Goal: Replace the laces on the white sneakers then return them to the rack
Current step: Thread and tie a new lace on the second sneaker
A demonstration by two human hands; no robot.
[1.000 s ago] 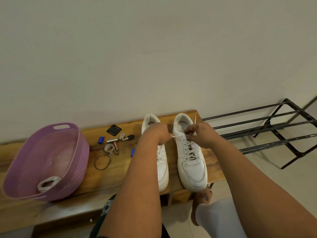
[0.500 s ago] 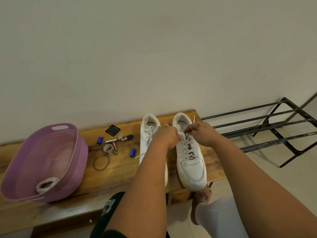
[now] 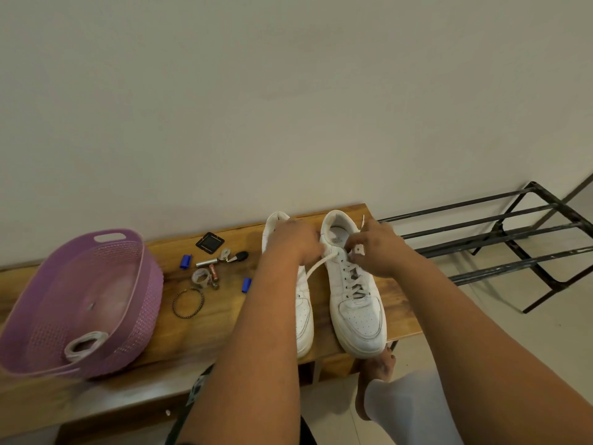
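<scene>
2 white sneakers side by side on a wooden bench (image 3: 224, 316), toes toward the camera, heels toward the wall. Right sneaker (image 3: 354, 297) at about 5 o'clock of the frame centre, laced through its lower eyelets, upper eyelets being worked. Left sneaker (image 3: 303, 316) just beside it at its 9 o'clock, largely hidden under the left forearm.

Left hand (image 3: 295, 240) over the collar of the left sneaker, fingers curled, gripping one white lace (image 3: 316, 268) that runs taut from the right sneaker's upper eyelet down toward 8 o'clock. Right hand (image 3: 373, 248) over the right sneaker's throat, thumb and fingers pinching the other lace end; a short white tip sticking up at its 11 o'clock.

Black metal rack (image 3: 500, 239) on the floor at 3 o'clock of the bench, bare bars, well apart from the sneakers.

At 9 o'clock of the sneakers, scattered on the bench: 2 small blue pieces (image 3: 185, 261), a black square item (image 3: 210, 242), a small cluster of metal bits (image 3: 211, 268), a thin wire ring (image 3: 188, 302). Farther toward 9 o'clock, a purple woven basket (image 3: 134, 284) with a coil of pale lace (image 3: 85, 345) inside near its front wall.

Below the bench edge, a bare foot (image 3: 375, 374) touching the floor beside a white-clad leg.
</scene>
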